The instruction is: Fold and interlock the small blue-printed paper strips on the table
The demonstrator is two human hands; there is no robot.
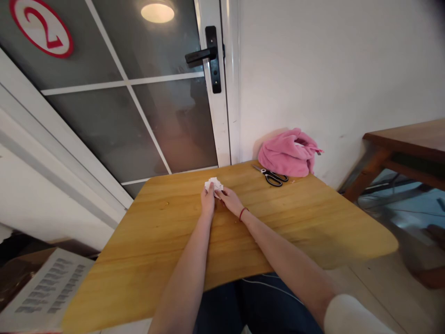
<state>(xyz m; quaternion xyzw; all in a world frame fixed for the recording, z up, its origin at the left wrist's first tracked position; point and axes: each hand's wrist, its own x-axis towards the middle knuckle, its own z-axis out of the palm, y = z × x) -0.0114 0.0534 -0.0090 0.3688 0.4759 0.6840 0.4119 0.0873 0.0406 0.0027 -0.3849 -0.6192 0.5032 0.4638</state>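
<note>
Both hands meet over the far middle of a wooden table (pixel 156 260). Between them is a small bundle of white paper pieces (pixel 214 183) with uneven edges. My left hand (pixel 207 199) grips the bundle from the left, its thumb lying on top. From the right, my right hand (pixel 231 199), with a red string bracelet on its wrist, has its fingers closed at the lower right edge of the paper. Its fingertips are partly hidden. Scissors with black handles (pixel 273 177) lie on the table to the right of the hands.
A pink plush bag or cloth (pixel 288 153) sits by the wall at the table's back right. Behind the table stands a glass-paned door with a black handle (pixel 212 58). A brown wooden table (pixel 410 137) is at the right, and a printed carton (pixel 48 287) stands at the lower left.
</note>
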